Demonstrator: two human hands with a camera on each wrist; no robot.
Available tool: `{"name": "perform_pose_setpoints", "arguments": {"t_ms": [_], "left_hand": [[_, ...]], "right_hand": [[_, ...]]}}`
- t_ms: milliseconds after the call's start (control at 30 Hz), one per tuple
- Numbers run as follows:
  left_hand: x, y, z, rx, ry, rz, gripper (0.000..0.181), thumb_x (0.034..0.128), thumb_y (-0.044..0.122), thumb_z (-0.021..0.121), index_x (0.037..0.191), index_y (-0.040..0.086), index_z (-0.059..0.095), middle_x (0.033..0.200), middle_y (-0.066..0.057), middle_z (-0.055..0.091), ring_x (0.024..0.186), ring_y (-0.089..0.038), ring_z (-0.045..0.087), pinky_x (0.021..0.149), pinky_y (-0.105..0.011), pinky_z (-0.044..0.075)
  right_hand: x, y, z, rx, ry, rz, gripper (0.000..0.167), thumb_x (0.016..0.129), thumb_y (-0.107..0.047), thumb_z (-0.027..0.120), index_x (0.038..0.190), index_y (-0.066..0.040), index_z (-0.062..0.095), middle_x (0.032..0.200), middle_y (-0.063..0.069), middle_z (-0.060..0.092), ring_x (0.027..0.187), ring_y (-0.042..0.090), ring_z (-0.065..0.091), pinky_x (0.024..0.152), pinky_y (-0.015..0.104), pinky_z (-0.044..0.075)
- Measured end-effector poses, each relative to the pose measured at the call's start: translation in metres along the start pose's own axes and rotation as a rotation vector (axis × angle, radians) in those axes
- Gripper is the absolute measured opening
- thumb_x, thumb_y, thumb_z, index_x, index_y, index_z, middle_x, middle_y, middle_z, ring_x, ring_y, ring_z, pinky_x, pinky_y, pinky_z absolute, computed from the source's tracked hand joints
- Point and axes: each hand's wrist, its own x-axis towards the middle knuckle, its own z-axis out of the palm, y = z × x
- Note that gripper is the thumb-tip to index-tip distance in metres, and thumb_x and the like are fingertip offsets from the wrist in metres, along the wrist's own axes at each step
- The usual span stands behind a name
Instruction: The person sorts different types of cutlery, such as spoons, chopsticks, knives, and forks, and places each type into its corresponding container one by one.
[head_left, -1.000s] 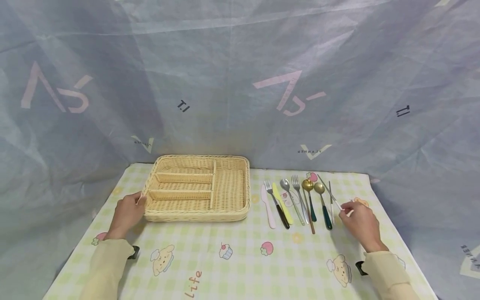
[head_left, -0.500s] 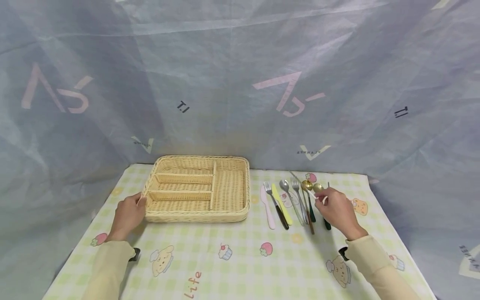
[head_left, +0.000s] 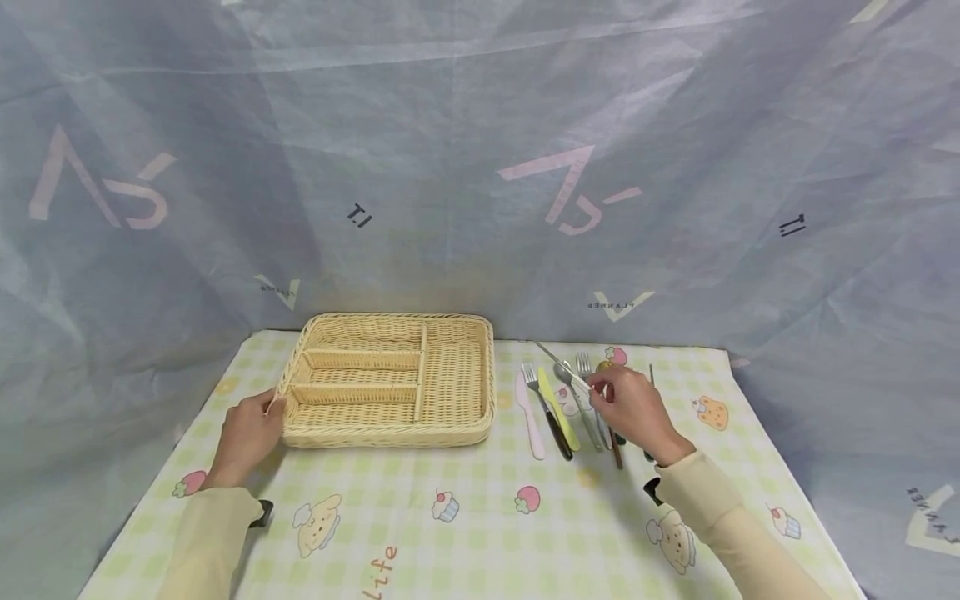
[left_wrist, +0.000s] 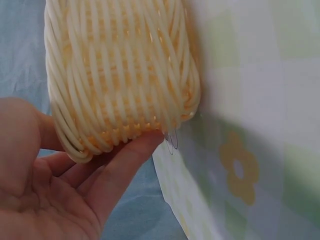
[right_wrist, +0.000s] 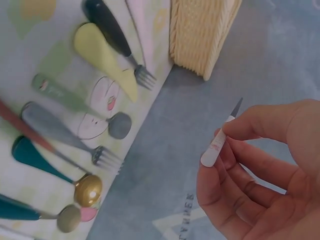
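Note:
My right hand (head_left: 637, 412) pinches a slim chopstick (right_wrist: 215, 147) with a white handle and a grey metal tip. It is in the air above the row of cutlery, its tip angled toward the back left. My left hand (head_left: 247, 433) grips the left end of a woven wicker basket (head_left: 390, 435); the left wrist view shows its fingers against the weave at the corner. This basket has several compartments, with nothing in them. Under and beside my right hand, a grey spoon (right_wrist: 120, 125), a silver fork (right_wrist: 107, 159) and a gold ladle (right_wrist: 88, 191) lie on the tablecloth.
Between basket and right hand lie a pink knife (head_left: 529, 417), a black-handled fork (head_left: 555, 425) and a yellow knife (head_left: 558, 408). Another thin stick (head_left: 651, 375) lies right of my hand. A grey-blue cloth (head_left: 450, 167) hangs behind the table.
My right hand has moved left with the chopstick, from the right end of the cutlery row to above its middle. My left hand stays at the basket.

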Motion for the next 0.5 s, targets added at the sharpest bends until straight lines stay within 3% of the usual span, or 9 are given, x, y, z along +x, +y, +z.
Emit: {"name": "perform_pose_setpoints", "arguments": {"t_ms": [267, 500], "left_hand": [[0.0, 0.001, -0.002, -0.01, -0.002, 0.009, 0.051, 0.115, 0.021, 0.045, 0.15, -0.016, 0.049, 0.142, -0.043, 0.054, 0.13, -0.063, 0.053, 0.1, -0.072, 0.048], [-0.001, 0.0, -0.001, -0.013, -0.002, 0.006, 0.051, 0.115, 0.021, 0.045, 0.15, -0.015, 0.049, 0.14, -0.043, 0.055, 0.128, -0.062, 0.055, 0.098, -0.071, 0.049]], "right_hand": [[0.016, -0.02, 0.008, 0.023, -0.005, -0.061, 0.013, 0.093, 0.0, 0.073, 0.102, 0.0, 0.082, 0.081, 0.002, 0.067, 0.057, 0.007, 0.051, 0.049, 0.026, 0.041], [0.031, -0.04, 0.018, 0.043, -0.058, -0.127, 0.015, 0.094, 0.001, 0.07, 0.102, -0.004, 0.082, 0.09, 0.002, 0.07, 0.063, 0.006, 0.052, 0.053, 0.025, 0.042]]}}
